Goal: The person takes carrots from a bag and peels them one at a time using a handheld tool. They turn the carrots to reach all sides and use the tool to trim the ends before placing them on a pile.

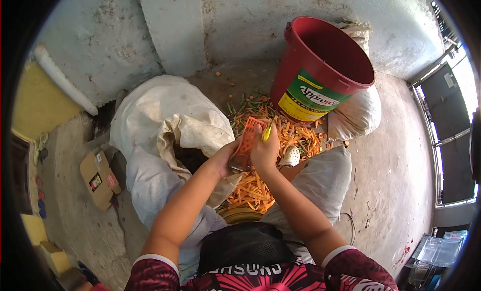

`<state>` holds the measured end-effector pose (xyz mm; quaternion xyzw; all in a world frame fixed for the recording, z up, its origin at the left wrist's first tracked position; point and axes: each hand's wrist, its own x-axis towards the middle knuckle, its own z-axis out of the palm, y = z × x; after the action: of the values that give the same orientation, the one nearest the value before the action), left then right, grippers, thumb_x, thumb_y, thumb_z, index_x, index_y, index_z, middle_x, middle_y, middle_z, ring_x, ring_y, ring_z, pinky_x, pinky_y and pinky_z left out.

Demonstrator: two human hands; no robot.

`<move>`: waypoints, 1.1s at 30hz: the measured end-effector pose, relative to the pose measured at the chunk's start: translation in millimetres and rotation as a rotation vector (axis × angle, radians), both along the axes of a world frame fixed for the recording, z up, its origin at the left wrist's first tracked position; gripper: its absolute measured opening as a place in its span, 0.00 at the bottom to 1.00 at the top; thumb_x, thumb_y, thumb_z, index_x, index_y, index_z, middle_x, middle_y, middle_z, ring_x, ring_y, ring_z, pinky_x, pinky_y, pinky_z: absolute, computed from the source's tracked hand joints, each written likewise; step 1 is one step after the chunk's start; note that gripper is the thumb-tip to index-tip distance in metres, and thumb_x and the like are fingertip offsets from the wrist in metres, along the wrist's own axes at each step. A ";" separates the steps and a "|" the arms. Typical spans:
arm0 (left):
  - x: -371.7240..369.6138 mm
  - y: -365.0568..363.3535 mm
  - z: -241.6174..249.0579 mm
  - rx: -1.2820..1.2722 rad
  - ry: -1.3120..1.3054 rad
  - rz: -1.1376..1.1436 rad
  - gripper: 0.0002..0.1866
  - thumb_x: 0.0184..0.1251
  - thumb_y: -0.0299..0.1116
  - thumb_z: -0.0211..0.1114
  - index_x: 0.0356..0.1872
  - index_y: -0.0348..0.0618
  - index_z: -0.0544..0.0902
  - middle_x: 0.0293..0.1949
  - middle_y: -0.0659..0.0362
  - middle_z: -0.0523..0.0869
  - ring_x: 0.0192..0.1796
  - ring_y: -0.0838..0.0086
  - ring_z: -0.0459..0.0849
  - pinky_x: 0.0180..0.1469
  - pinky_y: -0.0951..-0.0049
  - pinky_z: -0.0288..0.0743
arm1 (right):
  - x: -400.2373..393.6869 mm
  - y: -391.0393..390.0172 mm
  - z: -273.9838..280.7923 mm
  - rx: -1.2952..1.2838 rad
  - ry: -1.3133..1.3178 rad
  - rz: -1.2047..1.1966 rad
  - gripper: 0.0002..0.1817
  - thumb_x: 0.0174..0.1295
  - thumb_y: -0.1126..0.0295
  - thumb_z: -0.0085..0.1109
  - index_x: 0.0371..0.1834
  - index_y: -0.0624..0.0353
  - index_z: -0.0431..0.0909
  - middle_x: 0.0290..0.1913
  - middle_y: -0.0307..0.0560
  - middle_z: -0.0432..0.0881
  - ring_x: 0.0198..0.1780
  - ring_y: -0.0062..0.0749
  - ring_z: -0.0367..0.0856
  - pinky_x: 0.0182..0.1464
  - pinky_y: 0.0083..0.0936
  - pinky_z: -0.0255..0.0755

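Note:
My left hand [226, 158] is closed round an orange perforated plastic piece [249, 132] with a dark, rounded lower end [239, 163]. Close against it from the other side, my right hand [264, 150] grips a yellow peeler [266, 132], mostly covered by the fingers. Both hands meet above a heap of orange carrot peelings [253, 191] on the floor between my legs. An open white sack [168, 103] stands beside my left arm, its mouth folded back.
A large dark red bucket [295, 50] stands beyond the peelings, in front of another filled sack [356, 115]. Flattened cardboard [99, 181] lies on the concrete at left. A yellow rim [241, 214] shows between my legs, near a pale clog [290, 156].

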<state>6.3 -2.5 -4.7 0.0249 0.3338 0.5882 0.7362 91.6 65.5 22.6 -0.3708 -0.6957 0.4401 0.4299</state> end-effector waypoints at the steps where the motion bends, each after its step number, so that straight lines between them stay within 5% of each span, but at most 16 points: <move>1: 1.5 -1.7 8.7 -0.012 -0.019 0.025 0.16 0.63 0.44 0.43 0.39 0.45 0.73 0.31 0.60 0.79 0.29 0.75 0.78 0.28 0.72 0.73 | -0.3 -1.1 -2.3 0.002 -0.009 0.004 0.11 0.60 0.70 0.46 0.41 0.64 0.66 0.28 0.53 0.75 0.31 0.36 0.75 0.33 0.26 0.67; 7: 2.5 -1.0 2.1 -0.040 -0.052 0.069 0.16 0.64 0.43 0.43 0.41 0.43 0.72 0.34 0.59 0.79 0.31 0.73 0.78 0.33 0.72 0.74 | -0.5 -2.4 -2.3 0.128 -0.111 -0.038 0.11 0.57 0.72 0.48 0.43 0.63 0.66 0.31 0.58 0.75 0.33 0.48 0.75 0.34 0.34 0.68; 10: -0.6 -0.5 -2.9 0.046 0.026 -0.013 0.19 0.66 0.45 0.40 0.43 0.41 0.71 0.34 0.59 0.79 0.31 0.73 0.78 0.34 0.73 0.74 | 1.3 5.2 -3.5 0.087 -0.181 -0.089 0.11 0.55 0.75 0.47 0.43 0.63 0.66 0.32 0.58 0.76 0.33 0.47 0.76 0.34 0.35 0.68; 14: 3.2 -4.9 -9.6 -0.055 0.270 -0.201 0.22 0.68 0.48 0.34 0.43 0.40 0.70 0.32 0.58 0.77 0.31 0.74 0.77 0.33 0.74 0.74 | 7.7 59.2 2.6 0.063 -0.012 -0.293 0.09 0.61 0.67 0.45 0.34 0.64 0.68 0.30 0.48 0.76 0.30 0.33 0.74 0.33 0.26 0.66; 15: 4.8 -5.8 -7.9 -0.055 0.296 -0.209 0.23 0.68 0.48 0.34 0.43 0.39 0.69 0.30 0.58 0.76 0.29 0.75 0.76 0.33 0.75 0.73 | 12.7 77.9 3.7 -0.020 -0.137 -0.396 0.10 0.61 0.67 0.45 0.34 0.64 0.69 0.28 0.47 0.75 0.29 0.32 0.73 0.32 0.27 0.66; 17: 3.9 -7.6 -7.0 0.031 0.316 -0.249 0.22 0.68 0.47 0.34 0.43 0.39 0.69 0.29 0.59 0.76 0.29 0.76 0.75 0.33 0.76 0.73 | 21.0 118.3 -27.4 0.239 -0.162 -0.558 0.10 0.61 0.67 0.45 0.34 0.65 0.67 0.24 0.49 0.73 0.26 0.33 0.72 0.30 0.27 0.65; 20: 6.6 -7.1 5.7 -0.017 0.289 -0.196 0.23 0.66 0.49 0.38 0.42 0.39 0.70 0.28 0.60 0.75 0.29 0.77 0.75 0.29 0.78 0.72 | 32.7 131.7 -23.5 0.067 -0.058 -0.544 0.10 0.61 0.67 0.45 0.33 0.66 0.67 0.23 0.48 0.72 0.25 0.34 0.71 0.30 0.27 0.65; 26: 0.1 3.5 -10.9 -0.099 0.189 -0.087 0.21 0.63 0.51 0.43 0.41 0.42 0.72 0.29 0.60 0.77 0.29 0.76 0.77 0.25 0.79 0.71 | 13.4 56.8 -1.5 0.173 0.073 -0.189 0.08 0.60 0.69 0.45 0.34 0.63 0.68 0.26 0.44 0.73 0.26 0.26 0.69 0.31 0.22 0.65; 33: 4.5 -1.2 14.8 0.001 0.042 0.003 0.17 0.63 0.47 0.44 0.37 0.47 0.74 0.29 0.63 0.79 0.27 0.76 0.77 0.26 0.76 0.71 | 2.4 0.3 2.7 0.030 0.024 -0.019 0.10 0.60 0.69 0.46 0.40 0.65 0.67 0.30 0.53 0.76 0.31 0.37 0.76 0.34 0.27 0.67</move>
<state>10.9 -3.7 10.1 0.0369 0.3489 0.5888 0.7282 94.0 65.8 25.3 -0.3655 -0.6935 0.4298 0.4481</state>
